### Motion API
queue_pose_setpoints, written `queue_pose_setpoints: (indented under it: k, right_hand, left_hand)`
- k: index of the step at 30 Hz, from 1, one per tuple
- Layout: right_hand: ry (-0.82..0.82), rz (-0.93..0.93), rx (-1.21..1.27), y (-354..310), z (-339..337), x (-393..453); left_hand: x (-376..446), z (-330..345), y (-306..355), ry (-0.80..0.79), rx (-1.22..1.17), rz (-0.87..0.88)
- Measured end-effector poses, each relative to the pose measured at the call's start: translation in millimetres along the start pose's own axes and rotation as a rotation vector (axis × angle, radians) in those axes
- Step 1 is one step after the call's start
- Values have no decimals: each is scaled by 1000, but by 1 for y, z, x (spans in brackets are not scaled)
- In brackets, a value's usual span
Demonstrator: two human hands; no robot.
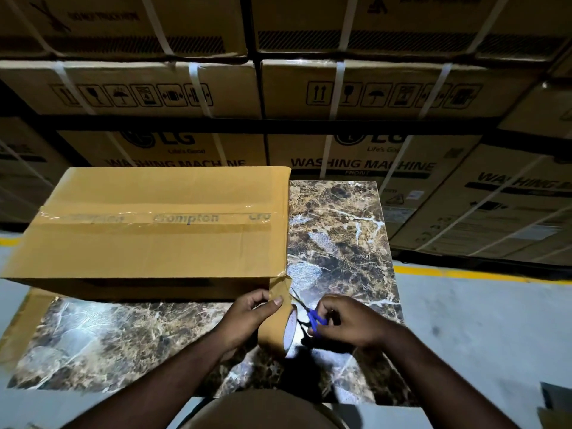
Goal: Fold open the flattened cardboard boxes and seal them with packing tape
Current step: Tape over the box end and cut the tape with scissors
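Observation:
A closed brown cardboard box [161, 230] sits on the left of a marble-patterned table [340, 243], with a strip of tape along its top seam. From the box's near right corner a strip of brown tape runs down to a roll of brown packing tape [277, 331]. My left hand [247, 317] grips the roll and pinches the strip just below the corner. My right hand [346, 323] holds blue-handled scissors [312, 315], whose blades point up-left at the strip beside the left thumb.
Stacked washing machine cartons [356, 162] with white straps form a wall behind the table. A grey floor with a yellow line [458, 272] lies to the right. A flat cardboard piece [18, 326] sticks out under the table's left edge.

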State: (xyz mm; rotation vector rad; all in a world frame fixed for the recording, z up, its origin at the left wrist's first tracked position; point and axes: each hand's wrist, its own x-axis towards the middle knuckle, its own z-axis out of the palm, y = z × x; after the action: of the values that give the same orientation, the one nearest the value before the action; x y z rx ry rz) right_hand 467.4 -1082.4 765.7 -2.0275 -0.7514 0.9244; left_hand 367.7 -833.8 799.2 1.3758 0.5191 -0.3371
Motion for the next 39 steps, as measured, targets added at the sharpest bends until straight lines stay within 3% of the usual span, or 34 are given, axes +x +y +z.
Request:
queue_pose_setpoints:
  k: [5, 8, 13, 17, 22, 24, 28, 34, 39]
  right_hand:
    - [-386, 324, 202, -41, -34, 18]
    - [-506, 374, 128, -65, -51, 37]
    - [-570, 398, -60, -87, -63, 70]
    - [-566, 313, -154, -93, -71, 81]
    - [-546, 249, -425, -82, -56, 76]
    - [-480, 193, -459, -74, -50, 65]
    - [-136, 87, -316, -49, -45, 25]
    - [312, 574, 13, 27, 0, -21]
    - [614, 525, 17, 77, 48, 8]
  left_hand:
    - [0, 2, -3, -33, -28, -29]
    - [2, 1, -1, -42, -12, -28]
    - [3, -4, -3, -35, -25, -57]
    - [8, -12, -6, -32, -33, -83]
    - [13, -9, -17, -1, 94, -72]
    - [12, -12, -24, 27, 121, -75]
    - [10, -24, -35, 88, 187, -102]
    - [11, -31, -35, 130, 166, -128]
    - [13, -24, -21, 128, 112, -86]
